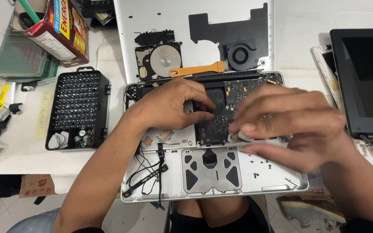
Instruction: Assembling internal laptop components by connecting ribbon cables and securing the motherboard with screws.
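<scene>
Head view, close, straight down

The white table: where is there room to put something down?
Bare white table lies between the silver back cover and the dark screen. A smaller patch sits below the bit case. Around both hands and the open laptop, it is crowded.

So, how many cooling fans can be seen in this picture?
1. The single black fan lies on the silver bottom cover above the open laptop, right of the orange brush. The hands cover part of the laptop board, so another may be hidden there.
</scene>
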